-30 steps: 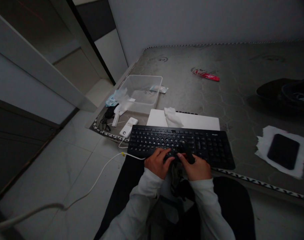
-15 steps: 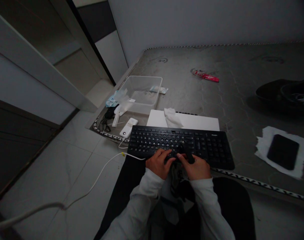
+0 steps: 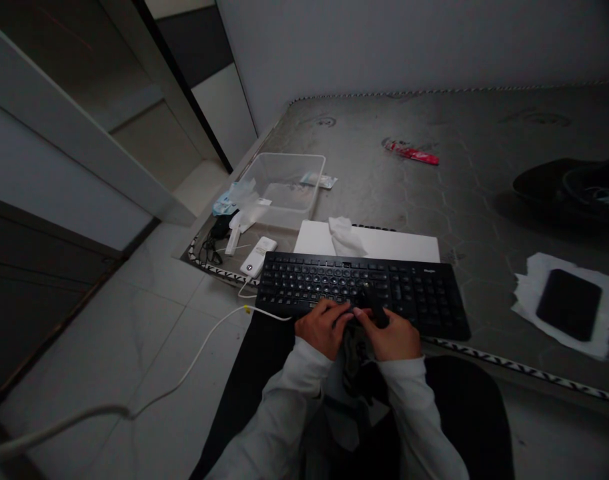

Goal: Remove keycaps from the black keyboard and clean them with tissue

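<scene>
A black full-size keyboard (image 3: 329, 274) lies across the table's front edge, partly over my lap. My left hand (image 3: 323, 328) is at the keyboard's front edge, below the space bar, its thumb and fingers pinched together. Whatever lies between those fingertips is too small and dark to make out. Just beside it, my right hand (image 3: 393, 335) grips a slim black tool (image 3: 376, 305) with a small pale tip. The tool slants up and left over the keys; its exact kind is unclear. Both sets of fingertips almost meet.
Behind the keyboard lie a white board (image 3: 397, 244) and a crumpled tissue (image 3: 343, 235). A clear plastic bin (image 3: 284, 215), a white power bank (image 3: 259, 257) and cables are at left. A dark phone-like slab (image 3: 569, 303) rests on tissue at right. A red wrapper (image 3: 418, 155) lies farther back.
My left hand has shifted slightly right, and its fingers have drawn closer to my right hand's fingertips. My right hand, still holding the black tool, has barely moved left.
</scene>
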A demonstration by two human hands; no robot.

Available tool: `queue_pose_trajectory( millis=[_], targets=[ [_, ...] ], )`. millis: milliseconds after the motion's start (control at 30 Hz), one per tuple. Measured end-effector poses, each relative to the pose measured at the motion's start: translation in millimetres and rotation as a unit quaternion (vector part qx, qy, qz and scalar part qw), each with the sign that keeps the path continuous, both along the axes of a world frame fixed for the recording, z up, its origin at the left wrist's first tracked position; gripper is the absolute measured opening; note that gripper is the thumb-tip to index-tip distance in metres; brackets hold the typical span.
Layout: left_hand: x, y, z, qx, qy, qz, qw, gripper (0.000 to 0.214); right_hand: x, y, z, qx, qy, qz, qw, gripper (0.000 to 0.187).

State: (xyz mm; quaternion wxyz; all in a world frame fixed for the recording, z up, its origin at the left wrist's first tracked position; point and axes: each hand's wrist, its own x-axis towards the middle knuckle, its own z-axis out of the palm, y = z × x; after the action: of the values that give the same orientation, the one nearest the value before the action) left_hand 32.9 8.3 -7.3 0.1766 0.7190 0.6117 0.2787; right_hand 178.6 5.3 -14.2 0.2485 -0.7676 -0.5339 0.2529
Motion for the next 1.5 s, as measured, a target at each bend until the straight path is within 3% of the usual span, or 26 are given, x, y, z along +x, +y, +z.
queue_pose_trajectory(
  millis=[133,367,900,1133,1333,1500],
  targets=[
    [0.4,0.7,1.3,-0.015,-0.014,0.009,1.0,0.019,0.1,0.1,0.6,-0.012,-0.021,-0.004,1.0,0.041],
    [0.2,1.1,1.7,-0.033,-0.011,0.005,0.999,0.021,8.9,-1.3,-1.6,-0.027,0.076,0.005,0.997,0.043],
    [3.0,-1.7,-4.3,0.004,-0.035,0.017,0.999,0.018,8.6,-2.2,0.0,-0.042,0.119,-0.011,0.992,0.043],
    [5.1,-1.4,-2.9,0.012,-0.081,0.012,0.997,0.013,5.1,-2.6,-7.2,0.049,0.22,0.016,0.974,0.035],
    [1.2,-0.4,1.7,-0.007,-0.099,-0.066,0.993,0.015,4.3,-2.6,-12.6,0.103,0.231,0.024,0.967,0.029],
    [0.6,2.0,3.6,-0.045,-0.169,-0.014,0.984,0.02,5.2,-3.1,-10.6,0.137,0.186,0.088,0.969,0.026]
  ],
)
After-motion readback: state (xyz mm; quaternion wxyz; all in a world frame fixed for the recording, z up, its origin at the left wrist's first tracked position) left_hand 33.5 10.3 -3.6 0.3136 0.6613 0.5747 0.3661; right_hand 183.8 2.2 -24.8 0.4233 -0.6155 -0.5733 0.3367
